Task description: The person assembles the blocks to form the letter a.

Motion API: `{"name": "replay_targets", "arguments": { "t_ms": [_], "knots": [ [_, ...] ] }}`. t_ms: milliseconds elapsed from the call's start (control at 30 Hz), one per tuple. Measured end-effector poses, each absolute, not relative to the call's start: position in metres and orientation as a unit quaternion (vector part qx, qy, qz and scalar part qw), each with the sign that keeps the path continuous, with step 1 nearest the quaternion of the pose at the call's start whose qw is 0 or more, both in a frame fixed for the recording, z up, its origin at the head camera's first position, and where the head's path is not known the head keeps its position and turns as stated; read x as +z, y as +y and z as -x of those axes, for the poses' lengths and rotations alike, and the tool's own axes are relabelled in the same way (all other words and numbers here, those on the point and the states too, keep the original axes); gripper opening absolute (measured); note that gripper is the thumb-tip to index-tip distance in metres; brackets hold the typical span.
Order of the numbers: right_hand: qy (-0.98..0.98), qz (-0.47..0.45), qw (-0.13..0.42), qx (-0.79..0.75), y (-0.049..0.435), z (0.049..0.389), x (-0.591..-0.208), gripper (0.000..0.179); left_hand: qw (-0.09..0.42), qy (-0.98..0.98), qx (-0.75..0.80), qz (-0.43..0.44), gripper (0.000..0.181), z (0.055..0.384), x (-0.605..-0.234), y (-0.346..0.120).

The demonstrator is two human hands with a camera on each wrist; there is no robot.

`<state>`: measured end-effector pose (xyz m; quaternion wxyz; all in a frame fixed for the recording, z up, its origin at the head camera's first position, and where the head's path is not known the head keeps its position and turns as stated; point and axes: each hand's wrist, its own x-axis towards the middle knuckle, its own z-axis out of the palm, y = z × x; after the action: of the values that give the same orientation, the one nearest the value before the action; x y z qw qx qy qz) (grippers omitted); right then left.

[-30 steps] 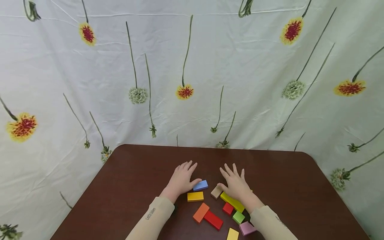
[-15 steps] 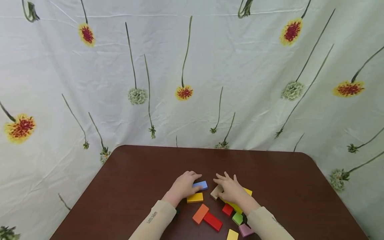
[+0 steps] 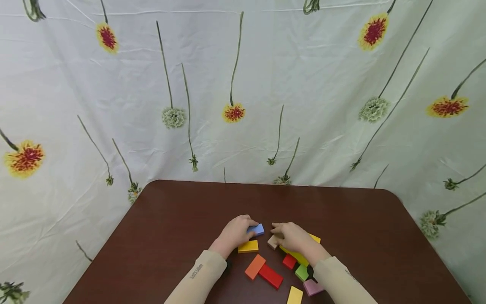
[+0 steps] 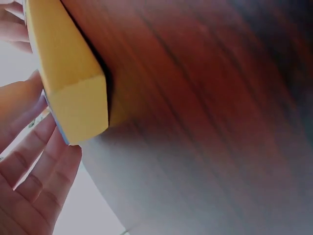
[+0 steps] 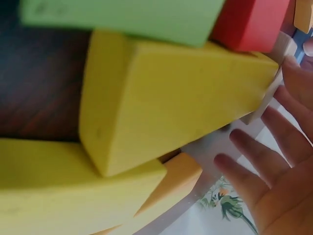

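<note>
My left hand (image 3: 236, 231) bends over a blue block (image 3: 256, 230), thumb on its near side and fingertips at its far side, pinching it. Just in front lies a golden-yellow block (image 3: 248, 246), large in the left wrist view. My right hand (image 3: 294, 237) is at a small plain-wood block (image 3: 272, 242). In the right wrist view, its thumb and index fingertip touch that wooden block (image 5: 261, 100), while the other fingers spread out beyond. Below the right palm lies a long yellow block (image 3: 294, 254), with a small red block (image 3: 289, 261) beside it.
Nearer the person lie an orange block (image 3: 255, 267), a red block (image 3: 271, 276), a green block (image 3: 302, 272), a pink block (image 3: 313, 287) and a pale yellow block (image 3: 294, 295). The dark brown table (image 3: 182, 211) ends at a flowered white cloth (image 3: 205, 139).
Both hands have come down from spread fingers above the blocks. The left fingers have curled over the blue block, and the right thumb and fingers have drawn in around the wooden block.
</note>
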<state>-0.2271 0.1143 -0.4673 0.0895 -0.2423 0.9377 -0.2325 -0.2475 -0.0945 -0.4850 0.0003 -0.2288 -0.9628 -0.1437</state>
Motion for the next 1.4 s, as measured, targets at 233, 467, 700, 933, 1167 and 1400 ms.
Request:
{"name": "replay_targets", "arguments": {
  "t_ms": [233,467,700,933,1167,1400],
  "knots": [
    [0.933,0.256,0.086,-0.239,0.119,0.226,-0.467,0.029,0.012,-0.962,-0.152,0.226,0.031,0.253,-0.489,-0.091],
    [0.939,0.26,0.058,-0.219,0.119,0.23,-0.47,0.023,0.017,-0.961,-0.148,0.232,0.03,0.261,-0.488,-0.087],
    [0.952,0.242,0.046,-0.182,0.116,0.236,-0.47,0.021,0.014,-0.962,-0.15,0.229,0.03,0.27,-0.488,-0.083],
    [0.968,0.187,0.009,-0.166,0.115,0.241,-0.473,0.014,0.021,-0.962,-0.151,0.226,0.027,0.272,-0.488,-0.078],
    [0.974,0.163,-0.025,-0.154,0.117,0.248,-0.475,0.009,0.033,-0.963,-0.15,0.222,0.024,0.275,-0.492,-0.075],
    [0.977,0.143,-0.037,-0.152,0.119,0.259,-0.477,0.012,0.012,-0.964,-0.152,0.22,0.027,0.282,-0.489,-0.07]
  ]
}}
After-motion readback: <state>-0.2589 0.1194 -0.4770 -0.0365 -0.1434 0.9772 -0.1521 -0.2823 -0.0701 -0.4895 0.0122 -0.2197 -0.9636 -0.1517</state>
